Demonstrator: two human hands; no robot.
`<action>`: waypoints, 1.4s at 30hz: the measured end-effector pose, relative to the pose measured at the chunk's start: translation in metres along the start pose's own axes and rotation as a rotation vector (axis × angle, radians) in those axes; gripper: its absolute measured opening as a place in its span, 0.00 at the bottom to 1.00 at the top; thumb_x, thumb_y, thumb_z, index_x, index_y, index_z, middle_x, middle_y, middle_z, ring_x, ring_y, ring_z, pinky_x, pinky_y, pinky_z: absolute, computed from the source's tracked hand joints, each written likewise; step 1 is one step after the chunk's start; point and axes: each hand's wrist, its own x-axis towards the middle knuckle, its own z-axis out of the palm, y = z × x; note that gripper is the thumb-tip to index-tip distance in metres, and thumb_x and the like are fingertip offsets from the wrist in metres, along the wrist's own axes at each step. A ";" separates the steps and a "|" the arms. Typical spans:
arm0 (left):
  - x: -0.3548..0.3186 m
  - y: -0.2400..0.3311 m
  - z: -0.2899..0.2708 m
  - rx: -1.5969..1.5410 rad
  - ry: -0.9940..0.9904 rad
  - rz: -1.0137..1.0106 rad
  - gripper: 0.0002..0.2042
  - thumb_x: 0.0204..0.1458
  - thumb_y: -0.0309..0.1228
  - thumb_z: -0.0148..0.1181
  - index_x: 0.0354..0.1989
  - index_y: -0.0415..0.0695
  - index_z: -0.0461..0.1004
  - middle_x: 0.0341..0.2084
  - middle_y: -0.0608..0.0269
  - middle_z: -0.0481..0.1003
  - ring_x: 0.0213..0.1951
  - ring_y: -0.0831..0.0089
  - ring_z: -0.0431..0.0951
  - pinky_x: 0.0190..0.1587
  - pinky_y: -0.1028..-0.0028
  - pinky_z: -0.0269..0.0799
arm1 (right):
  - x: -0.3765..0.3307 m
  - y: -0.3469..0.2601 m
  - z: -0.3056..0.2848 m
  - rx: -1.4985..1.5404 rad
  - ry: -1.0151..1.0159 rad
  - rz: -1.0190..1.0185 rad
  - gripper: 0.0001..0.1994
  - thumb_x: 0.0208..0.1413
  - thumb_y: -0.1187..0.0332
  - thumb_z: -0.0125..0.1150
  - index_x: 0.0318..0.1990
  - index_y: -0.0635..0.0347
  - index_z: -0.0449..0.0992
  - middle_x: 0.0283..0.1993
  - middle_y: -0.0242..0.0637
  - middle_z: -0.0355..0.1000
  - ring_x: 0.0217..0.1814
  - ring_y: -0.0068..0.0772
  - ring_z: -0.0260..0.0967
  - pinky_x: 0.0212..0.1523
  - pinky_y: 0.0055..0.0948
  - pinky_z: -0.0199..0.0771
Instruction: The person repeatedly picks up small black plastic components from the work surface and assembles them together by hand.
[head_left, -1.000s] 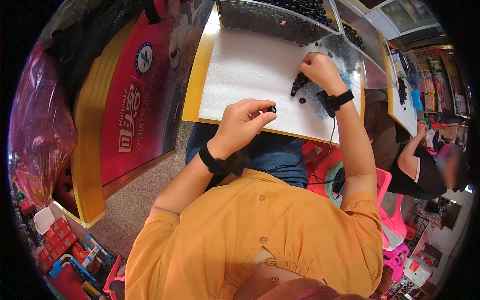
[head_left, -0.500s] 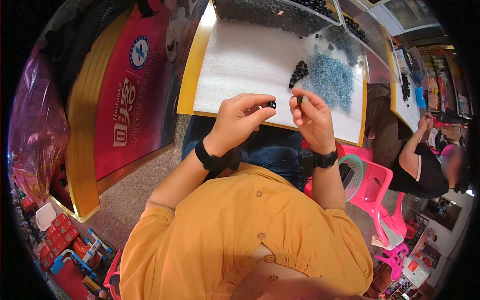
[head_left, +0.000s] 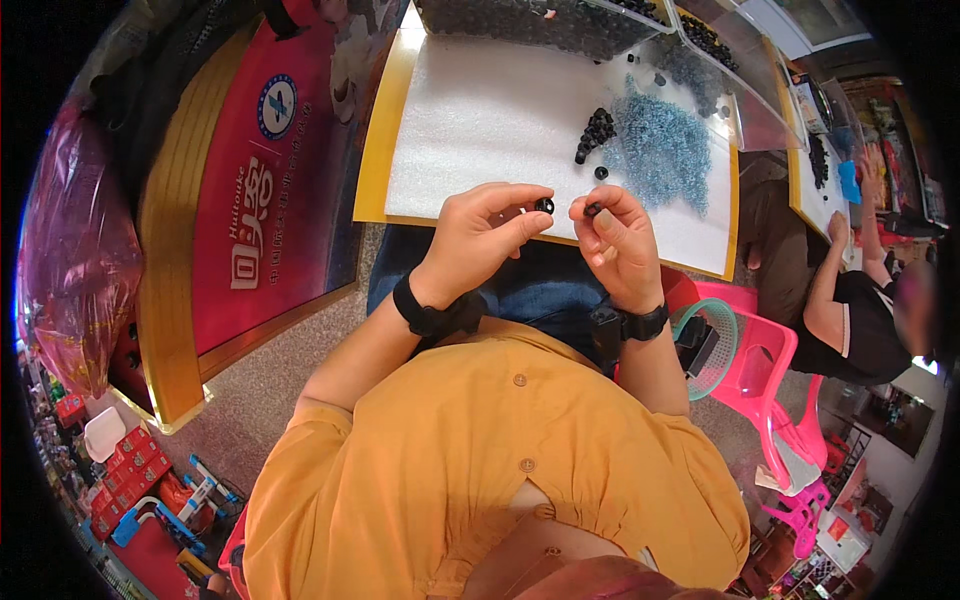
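Above the near edge of the white foam-topped table (head_left: pixel 480 120), my left hand (head_left: pixel 470 240) pinches a small black round cap-like piece (head_left: pixel 544 205) between thumb and fingertips. Close to its right, my right hand (head_left: pixel 628 245) holds a second small black piece (head_left: pixel 593 209) in its fingertips. The two pieces are apart, with a narrow gap between them. Beyond my right hand lies a small heap of black pieces (head_left: pixel 597 132), with one loose black piece (head_left: pixel 601 173) nearer to me. To the right of the heap spreads a pile of tiny bluish clear parts (head_left: pixel 662 150).
Clear plastic bins (head_left: pixel 540 30) holding black pieces stand at the table's far side. A pink plastic chair (head_left: pixel 765 370) with a green mesh basket (head_left: pixel 708 345) is at the right. Farther right, another person (head_left: pixel 865 310) sits by a second table. A pink-red panel (head_left: pixel 250 200) stands left.
My right hand has moved slightly left, bringing its black piece closer to my left hand's. The loose black piece near the heap now shows. At the right, the other person's arms have spread apart.
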 end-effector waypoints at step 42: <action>-0.006 0.005 0.004 -0.051 -0.125 -0.065 0.13 0.53 0.26 0.66 0.47 0.39 0.79 0.31 0.66 0.79 0.27 0.84 0.74 0.28 0.81 0.71 | -0.016 0.011 0.005 -0.548 0.035 -0.406 0.13 0.44 0.81 0.73 0.36 0.65 0.74 0.36 0.37 0.72 0.36 0.23 0.70 0.36 0.20 0.70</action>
